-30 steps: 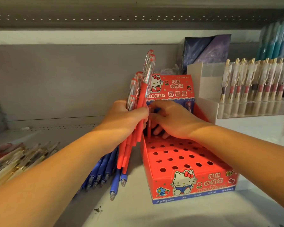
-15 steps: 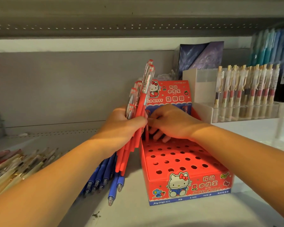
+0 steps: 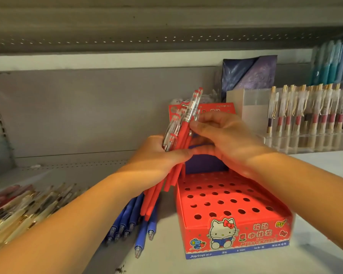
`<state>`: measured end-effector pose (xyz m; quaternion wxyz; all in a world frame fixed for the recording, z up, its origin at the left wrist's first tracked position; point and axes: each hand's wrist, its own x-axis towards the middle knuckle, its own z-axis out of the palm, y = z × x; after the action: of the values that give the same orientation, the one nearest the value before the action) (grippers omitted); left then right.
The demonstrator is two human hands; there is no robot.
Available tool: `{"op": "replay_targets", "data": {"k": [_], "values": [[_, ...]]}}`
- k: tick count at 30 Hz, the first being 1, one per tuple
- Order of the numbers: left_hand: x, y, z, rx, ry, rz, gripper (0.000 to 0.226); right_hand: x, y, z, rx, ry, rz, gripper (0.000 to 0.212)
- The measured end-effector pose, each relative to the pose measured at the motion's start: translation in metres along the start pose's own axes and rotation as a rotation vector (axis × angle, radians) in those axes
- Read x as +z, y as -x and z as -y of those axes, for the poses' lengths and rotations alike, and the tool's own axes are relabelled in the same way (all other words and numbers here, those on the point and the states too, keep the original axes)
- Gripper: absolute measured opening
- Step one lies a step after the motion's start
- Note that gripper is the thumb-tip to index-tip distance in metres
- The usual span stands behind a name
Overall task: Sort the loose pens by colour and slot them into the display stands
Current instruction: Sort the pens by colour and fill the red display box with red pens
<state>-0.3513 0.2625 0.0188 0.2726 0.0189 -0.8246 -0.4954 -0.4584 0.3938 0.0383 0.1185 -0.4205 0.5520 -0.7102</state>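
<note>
Bundle of red pens (image 3: pixel 181 135) is gripped in left hand (image 3: pixel 156 157) just above the back-left corner of the red display stand (image 3: pixel 265 233), with right hand (image 3: pixel 224 135) pinched on its upper barrels.

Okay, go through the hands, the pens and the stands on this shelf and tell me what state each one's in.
left hand: grips the red pens in a bundle.
right hand: fingers curled on the bundle's upper part.
red pens: held tilted, clear ends up.
red stand: most holes in view empty.
blue pens: lying loose on the shelf.
gold-clip pens: upright in the clear stand.
pale pens: loose heap, far left.
</note>
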Motion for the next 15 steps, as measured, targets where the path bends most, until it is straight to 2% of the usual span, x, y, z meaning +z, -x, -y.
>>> {"op": "replay_targets", "data": {"k": [2,4,9,13,15], "values": [[0.0,0.0,0.001,-0.012,-0.003,-0.015,0.025,-0.005,0.001,0.0,0.009,-0.04,0.006,0.002],[0.0,0.0,0.002,-0.024,0.023,-0.037,0.029,-0.01,0.002,0.002,0.028,-0.073,-0.004,0.01],[0.001,-0.001,0.007,-0.018,0.064,-0.067,0.029,-0.009,0.0,0.002,0.023,-0.043,-0.037,0.017],[0.004,-0.003,0.009,-0.022,0.112,-0.152,0.031,-0.013,-0.001,0.004,0.032,-0.151,-0.081,0.016],[0.004,-0.004,0.011,-0.019,0.151,-0.179,0.026,-0.017,-0.004,0.006,0.01,-0.117,-0.112,0.016]]}}
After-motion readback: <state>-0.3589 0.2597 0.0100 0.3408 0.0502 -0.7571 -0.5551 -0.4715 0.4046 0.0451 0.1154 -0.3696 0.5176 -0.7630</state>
